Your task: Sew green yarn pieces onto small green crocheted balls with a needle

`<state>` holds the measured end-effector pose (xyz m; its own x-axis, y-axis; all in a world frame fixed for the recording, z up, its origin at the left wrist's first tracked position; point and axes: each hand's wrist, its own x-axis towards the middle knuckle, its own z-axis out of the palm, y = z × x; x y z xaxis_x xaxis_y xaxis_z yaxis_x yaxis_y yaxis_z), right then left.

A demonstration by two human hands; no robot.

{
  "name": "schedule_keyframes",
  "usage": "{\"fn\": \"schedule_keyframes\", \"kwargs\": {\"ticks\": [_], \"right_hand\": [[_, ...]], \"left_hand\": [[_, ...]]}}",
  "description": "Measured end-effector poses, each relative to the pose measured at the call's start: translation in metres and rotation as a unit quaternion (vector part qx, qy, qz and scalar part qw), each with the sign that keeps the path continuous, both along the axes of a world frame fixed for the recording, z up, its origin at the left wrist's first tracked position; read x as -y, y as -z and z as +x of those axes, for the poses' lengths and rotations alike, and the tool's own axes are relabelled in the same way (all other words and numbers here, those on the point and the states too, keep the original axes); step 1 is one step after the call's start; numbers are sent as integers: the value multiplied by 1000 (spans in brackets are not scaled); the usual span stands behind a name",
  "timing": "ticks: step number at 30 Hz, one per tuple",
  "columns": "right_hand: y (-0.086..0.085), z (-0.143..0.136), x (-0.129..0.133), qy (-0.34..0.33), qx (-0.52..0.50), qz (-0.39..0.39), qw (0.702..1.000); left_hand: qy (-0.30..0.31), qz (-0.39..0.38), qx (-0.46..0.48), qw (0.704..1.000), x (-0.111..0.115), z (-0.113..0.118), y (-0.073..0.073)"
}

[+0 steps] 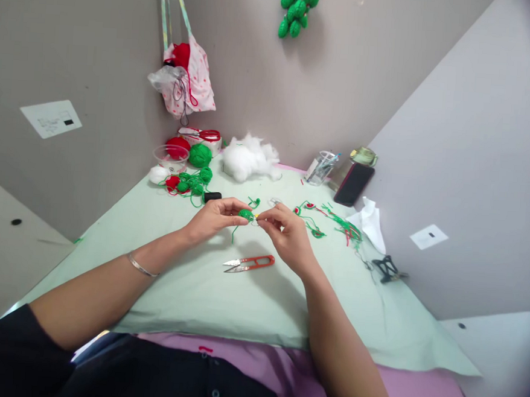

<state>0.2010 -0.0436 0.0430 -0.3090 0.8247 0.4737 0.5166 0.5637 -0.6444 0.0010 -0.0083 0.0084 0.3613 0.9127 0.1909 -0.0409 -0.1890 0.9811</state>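
My left hand [218, 215] pinches a small green crocheted piece [245, 215] between thumb and fingers, above the table. A green yarn tail hangs below it. My right hand [288, 235] is closed in a pinch just to the right of that piece. A small yellow and metallic bit [255, 217] shows between the fingertips and the green piece, too small to name. Below both hands, orange-handled thread snips [251, 263] lie on the pale green cloth with their blades apart, pointing left. Behind my left hand sits a small black object [212, 196].
White stuffing [249, 158] is heaped at the back. Green yarn balls [199, 156] and a clear tub [171, 157] stand left of it. To the right are yarn scraps [342, 223], a propped phone [354, 184], a clear cup [321, 168] and a black stand [389, 269].
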Motion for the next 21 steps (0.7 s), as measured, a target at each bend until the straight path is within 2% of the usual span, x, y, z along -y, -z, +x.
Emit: {"fn": "schedule_keyframes", "kwargs": {"ticks": [3, 7, 17, 21], "right_hand": [[1, -1, -2, -5, -34, -35, 999], [2, -4, -3, 0, -29, -58, 998], [0, -1, -4, -13, -33, -84, 996], [3, -7, -4, -4, -74, -127, 989]], "left_hand": [[-1, 11, -13, 1000, 4, 2, -1], [-27, 31, -35, 999, 10, 5, -3], [-36, 34, -16, 999, 11, 5, -4], [-43, 42, -20, 998, 14, 7, -5]]}}
